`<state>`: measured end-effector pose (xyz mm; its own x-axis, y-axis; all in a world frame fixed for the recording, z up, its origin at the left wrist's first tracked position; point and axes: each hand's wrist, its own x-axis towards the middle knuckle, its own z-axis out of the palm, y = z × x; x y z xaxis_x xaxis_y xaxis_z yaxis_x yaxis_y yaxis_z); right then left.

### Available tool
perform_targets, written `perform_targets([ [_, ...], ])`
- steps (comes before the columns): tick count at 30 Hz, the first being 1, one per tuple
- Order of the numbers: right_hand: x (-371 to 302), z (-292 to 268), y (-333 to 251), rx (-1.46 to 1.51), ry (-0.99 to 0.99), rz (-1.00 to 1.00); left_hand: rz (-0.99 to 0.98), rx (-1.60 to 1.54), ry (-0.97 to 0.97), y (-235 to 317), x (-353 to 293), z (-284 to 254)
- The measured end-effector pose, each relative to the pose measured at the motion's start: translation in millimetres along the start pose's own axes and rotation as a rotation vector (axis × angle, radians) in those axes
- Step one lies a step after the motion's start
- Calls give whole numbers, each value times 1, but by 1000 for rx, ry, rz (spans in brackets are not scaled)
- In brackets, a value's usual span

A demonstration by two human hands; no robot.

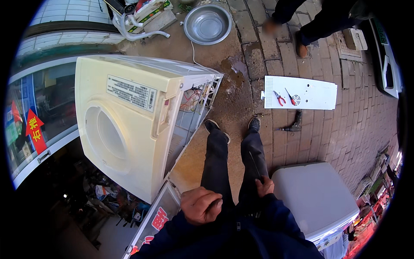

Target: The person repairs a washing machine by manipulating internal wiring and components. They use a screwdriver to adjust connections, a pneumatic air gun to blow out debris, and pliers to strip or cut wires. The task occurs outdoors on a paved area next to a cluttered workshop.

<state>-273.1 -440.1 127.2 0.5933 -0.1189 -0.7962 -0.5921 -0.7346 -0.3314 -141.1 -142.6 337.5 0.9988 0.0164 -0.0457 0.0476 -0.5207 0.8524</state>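
My left hand (202, 206) is closed into a fist in front of my body; whatever its curled fingers hold, if anything, is hidden. Beside my right thigh, my right hand (264, 187) is closed around a screwdriver. Its long thin shaft (254, 163) points away from me, and the handle is hidden in my palm. To my left stands a cream washing machine (90, 86) with a round opening in its front. One side of its casing is off, baring wires (189, 98) and the inner frame. Neither hand touches the machine.
A white metal panel (319, 93) lies on the paving, bearing red-handled pliers (279, 99) and a red screwdriver (291, 98). Nearer is a power drill (295, 123). A grey-topped appliance (310, 194) stands at my right. Beyond are a metal basin (207, 26), wet ground and another person's legs (310, 30).
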Motion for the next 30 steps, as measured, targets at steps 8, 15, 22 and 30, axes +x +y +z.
perform_targets([
  [8, 6, -7, 47, 93, -22, 81, -573, -406, 647, -123, 71, 53],
  [15, 12, -9, 52, 58, -1, 31, -519, -383, 737, -148, 105, 70],
  [22, 9, -8, 54, 71, -4, 30, -403, -321, 899, -152, 118, 69],
  [30, 10, -3, 56, 56, 5, 20, -360, -238, 922, -147, 113, 65],
])
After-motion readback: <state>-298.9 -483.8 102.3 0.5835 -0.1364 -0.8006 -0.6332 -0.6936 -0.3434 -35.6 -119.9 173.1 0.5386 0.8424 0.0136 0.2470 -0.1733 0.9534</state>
